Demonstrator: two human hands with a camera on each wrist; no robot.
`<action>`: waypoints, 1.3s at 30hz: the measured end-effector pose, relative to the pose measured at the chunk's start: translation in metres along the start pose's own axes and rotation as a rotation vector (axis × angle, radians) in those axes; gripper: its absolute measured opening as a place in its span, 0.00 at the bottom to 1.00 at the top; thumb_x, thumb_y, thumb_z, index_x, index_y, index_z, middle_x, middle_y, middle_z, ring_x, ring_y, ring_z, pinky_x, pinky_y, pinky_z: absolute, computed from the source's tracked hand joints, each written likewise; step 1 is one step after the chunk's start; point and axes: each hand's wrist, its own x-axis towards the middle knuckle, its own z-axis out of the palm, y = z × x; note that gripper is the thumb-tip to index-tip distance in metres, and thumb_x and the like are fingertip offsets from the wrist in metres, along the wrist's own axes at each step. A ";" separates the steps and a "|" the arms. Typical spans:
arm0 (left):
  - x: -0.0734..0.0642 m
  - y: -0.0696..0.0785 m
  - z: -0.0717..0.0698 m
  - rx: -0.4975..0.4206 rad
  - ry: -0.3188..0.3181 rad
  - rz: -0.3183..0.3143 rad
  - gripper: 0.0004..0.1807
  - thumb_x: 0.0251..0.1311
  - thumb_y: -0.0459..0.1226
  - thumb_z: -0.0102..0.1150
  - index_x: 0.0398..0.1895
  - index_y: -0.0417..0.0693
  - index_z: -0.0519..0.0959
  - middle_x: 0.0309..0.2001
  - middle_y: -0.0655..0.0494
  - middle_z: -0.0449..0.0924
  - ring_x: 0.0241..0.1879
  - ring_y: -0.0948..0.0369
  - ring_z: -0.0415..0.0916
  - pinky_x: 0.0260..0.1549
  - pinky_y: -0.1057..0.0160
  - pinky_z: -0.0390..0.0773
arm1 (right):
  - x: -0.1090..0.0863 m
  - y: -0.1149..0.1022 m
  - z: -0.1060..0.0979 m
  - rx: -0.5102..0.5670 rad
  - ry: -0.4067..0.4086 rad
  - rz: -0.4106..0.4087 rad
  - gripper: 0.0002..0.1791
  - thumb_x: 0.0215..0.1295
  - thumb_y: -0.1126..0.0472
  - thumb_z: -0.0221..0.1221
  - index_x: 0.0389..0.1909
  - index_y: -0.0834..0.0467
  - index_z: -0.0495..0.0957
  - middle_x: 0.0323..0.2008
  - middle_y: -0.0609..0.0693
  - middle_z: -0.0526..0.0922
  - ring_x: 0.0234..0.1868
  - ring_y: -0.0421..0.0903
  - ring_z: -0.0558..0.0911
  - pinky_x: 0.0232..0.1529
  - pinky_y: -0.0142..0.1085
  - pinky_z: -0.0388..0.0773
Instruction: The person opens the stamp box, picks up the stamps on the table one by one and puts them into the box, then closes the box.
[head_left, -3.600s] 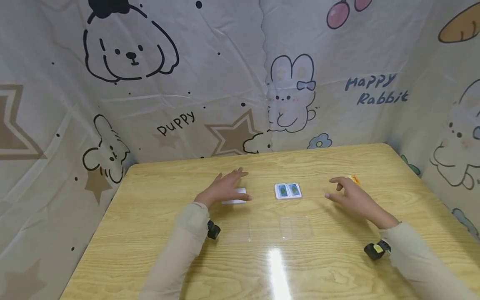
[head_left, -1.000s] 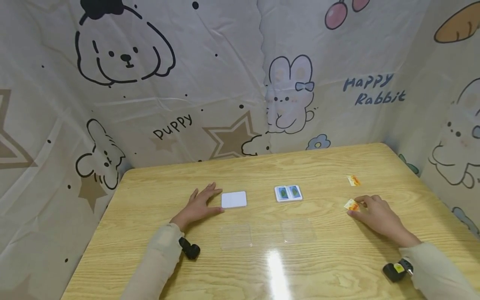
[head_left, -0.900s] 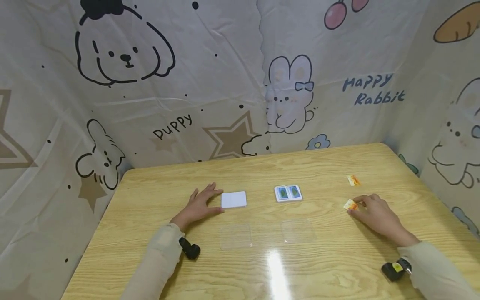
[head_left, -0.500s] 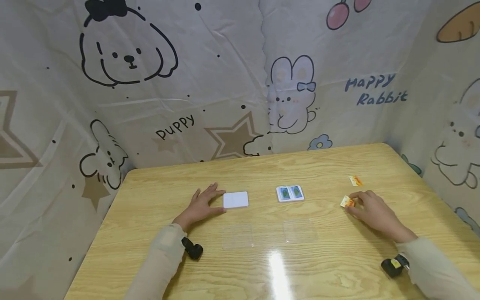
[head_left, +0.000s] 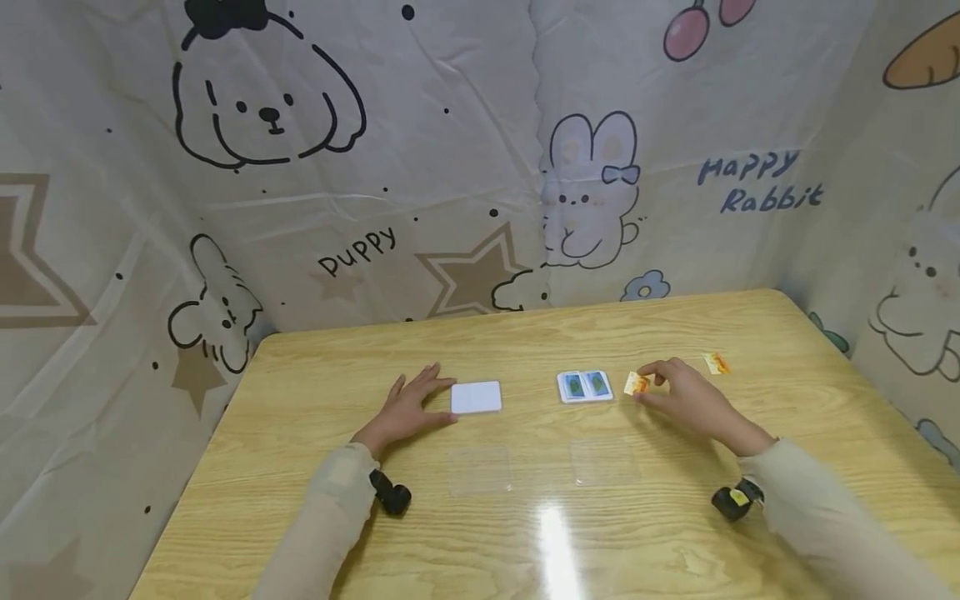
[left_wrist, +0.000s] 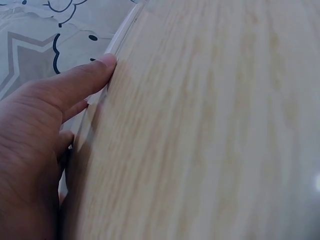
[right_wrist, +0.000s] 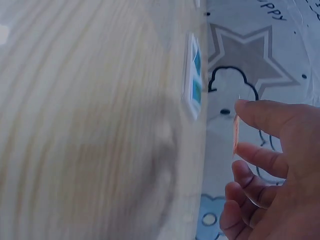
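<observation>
In the head view, my right hand [head_left: 686, 402] pinches a small white-and-orange picture card [head_left: 636, 383] between thumb and fingers. In the right wrist view the card [right_wrist: 236, 132] shows edge-on, raised off the table. Just left of it lies a white rounded base [head_left: 585, 397] bearing two small blue-and-green picture cards [head_left: 574, 385] side by side. My left hand [head_left: 408, 410] rests at a blank white rounded base [head_left: 476, 397], its fingers spread, with thumb and fingertips at the left edge. The left wrist view shows the thumb [left_wrist: 95, 75] at that edge.
A second white-and-orange card [head_left: 717, 363] lies on the wooden table [head_left: 360, 533], beyond the right hand. Two thin transparent plastic sheets, a left one [head_left: 480, 471] and a right one [head_left: 602, 463], lie nearer me. A printed cloth [head_left: 450, 150] stands behind the table.
My right hand has picked up a small orange card and carried it left, beside the base with blue cards. My left hand has moved from over the blank base to its left edge.
</observation>
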 end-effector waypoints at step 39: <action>0.000 0.001 -0.002 -0.045 -0.004 -0.064 0.38 0.56 0.57 0.63 0.69 0.60 0.67 0.78 0.53 0.43 0.78 0.55 0.37 0.74 0.44 0.28 | 0.100 -0.149 0.094 -0.048 -0.240 -0.234 0.23 0.62 0.53 0.64 0.55 0.60 0.77 0.40 0.53 0.79 0.37 0.45 0.77 0.36 0.37 0.76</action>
